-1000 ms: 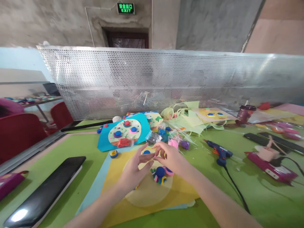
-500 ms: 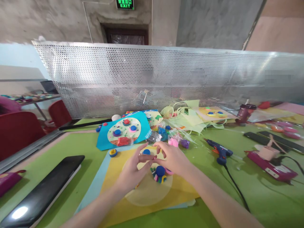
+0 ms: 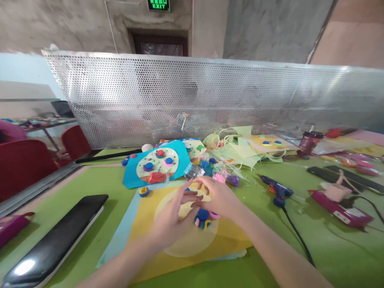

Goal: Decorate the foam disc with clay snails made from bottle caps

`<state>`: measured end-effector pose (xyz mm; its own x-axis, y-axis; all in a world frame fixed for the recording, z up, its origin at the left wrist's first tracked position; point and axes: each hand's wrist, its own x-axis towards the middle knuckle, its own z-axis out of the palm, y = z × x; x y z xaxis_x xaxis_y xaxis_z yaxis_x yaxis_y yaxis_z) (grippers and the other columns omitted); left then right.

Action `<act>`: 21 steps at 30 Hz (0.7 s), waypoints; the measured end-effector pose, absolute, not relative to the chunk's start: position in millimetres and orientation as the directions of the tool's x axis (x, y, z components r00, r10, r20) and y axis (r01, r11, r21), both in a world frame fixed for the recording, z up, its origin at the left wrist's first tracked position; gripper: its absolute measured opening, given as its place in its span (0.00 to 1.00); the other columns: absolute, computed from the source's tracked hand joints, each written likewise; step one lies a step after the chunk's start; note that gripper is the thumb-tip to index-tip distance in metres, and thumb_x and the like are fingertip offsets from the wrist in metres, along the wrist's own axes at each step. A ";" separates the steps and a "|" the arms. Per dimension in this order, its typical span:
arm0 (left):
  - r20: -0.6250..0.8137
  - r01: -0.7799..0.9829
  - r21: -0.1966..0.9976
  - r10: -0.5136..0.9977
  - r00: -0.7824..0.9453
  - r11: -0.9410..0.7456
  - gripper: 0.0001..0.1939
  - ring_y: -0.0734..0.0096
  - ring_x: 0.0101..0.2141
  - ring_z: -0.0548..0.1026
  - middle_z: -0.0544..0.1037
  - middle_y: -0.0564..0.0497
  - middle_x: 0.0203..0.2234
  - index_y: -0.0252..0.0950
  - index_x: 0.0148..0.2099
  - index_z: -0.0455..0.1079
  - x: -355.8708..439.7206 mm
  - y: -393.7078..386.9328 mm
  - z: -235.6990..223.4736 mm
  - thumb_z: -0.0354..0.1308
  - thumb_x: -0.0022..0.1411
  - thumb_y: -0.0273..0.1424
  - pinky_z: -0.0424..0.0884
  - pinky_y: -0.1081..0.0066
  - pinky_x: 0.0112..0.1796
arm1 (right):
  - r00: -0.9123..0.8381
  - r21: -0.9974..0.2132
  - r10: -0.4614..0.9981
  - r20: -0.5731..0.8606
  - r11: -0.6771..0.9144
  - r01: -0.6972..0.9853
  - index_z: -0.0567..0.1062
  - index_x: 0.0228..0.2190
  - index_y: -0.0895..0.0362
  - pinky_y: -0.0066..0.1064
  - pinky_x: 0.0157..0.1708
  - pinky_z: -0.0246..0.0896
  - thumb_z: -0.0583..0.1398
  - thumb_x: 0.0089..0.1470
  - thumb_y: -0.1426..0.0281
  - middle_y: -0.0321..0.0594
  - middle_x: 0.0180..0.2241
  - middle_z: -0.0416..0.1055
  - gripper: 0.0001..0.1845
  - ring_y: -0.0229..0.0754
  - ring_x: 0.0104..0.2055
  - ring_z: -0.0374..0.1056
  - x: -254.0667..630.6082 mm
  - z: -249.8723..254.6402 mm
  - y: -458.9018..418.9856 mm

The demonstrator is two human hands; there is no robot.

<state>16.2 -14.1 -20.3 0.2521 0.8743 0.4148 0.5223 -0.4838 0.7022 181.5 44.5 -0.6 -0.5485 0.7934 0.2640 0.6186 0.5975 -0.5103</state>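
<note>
Above a yellow sheet [image 3: 144, 256] with a pale cream circle [image 3: 183, 246], my two hands meet fingertip to fingertip. My left hand [image 3: 172, 214] has thumb and fingers bent towards each other. My right hand [image 3: 220, 196] is curled, its fingertips against those of the left. Whatever lies between them is too small and hidden to make out. Just below the right fingers, a blue clay-covered cap [image 3: 203, 216] with several coloured clay strips sits on the circle, beside a pink-rimmed piece [image 3: 214, 215]. Another blue piece [image 3: 187, 189] shows partly behind the left fingers.
A blue-and-yellow cap [image 3: 143, 191] rests at the sheet's upper left. Behind lie a turquoise card [image 3: 129, 178] with clay snails and bagged purple clay [image 3: 233, 181]. A glue gun [image 3: 280, 192] and power strip [image 3: 342, 210] are right; a black phone-like slab [image 3: 57, 240] is left.
Both hands stay together over the circle, with the left fingers shifted slightly right and lower. A tiny pink bit seen between the fingertips before is now hidden.
</note>
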 end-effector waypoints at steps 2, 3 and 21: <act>0.406 0.550 0.661 0.860 0.309 -0.510 0.30 0.65 0.45 0.74 0.78 0.49 0.41 0.42 0.62 0.46 17.5 -14.7 -22.2 0.50 0.59 0.30 0.71 0.64 0.45 | -0.563 -0.510 0.789 0.247 0.600 0.616 0.70 0.39 0.56 0.28 0.29 0.54 0.65 0.42 0.62 0.39 0.35 0.70 0.21 0.40 0.32 0.66 178.9 -3.3 44.0; 0.405 0.572 0.641 0.858 0.315 -0.512 0.30 0.64 0.45 0.75 0.78 0.49 0.41 0.42 0.62 0.47 17.7 -15.0 -22.8 0.50 0.59 0.30 0.72 0.65 0.45 | -0.567 -0.511 0.786 0.244 0.602 0.614 0.70 0.38 0.56 0.29 0.29 0.54 0.65 0.42 0.62 0.39 0.35 0.70 0.21 0.40 0.32 0.66 178.5 -4.3 44.5; 0.503 0.685 0.439 0.791 0.349 -0.581 0.29 0.63 0.45 0.73 0.76 0.50 0.41 0.44 0.62 0.43 16.4 -17.6 -24.8 0.48 0.62 0.29 0.70 0.62 0.45 | -0.612 -0.485 0.733 0.299 0.668 0.564 0.68 0.46 0.56 0.33 0.38 0.60 0.65 0.44 0.62 0.42 0.43 0.70 0.27 0.43 0.39 0.67 184.1 3.2 44.6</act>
<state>16.4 -17.6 -24.8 0.3490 0.7910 0.5025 0.6848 -0.5813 0.4394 184.1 44.6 3.2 -0.6117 0.7326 0.2986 0.5637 0.6684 -0.4852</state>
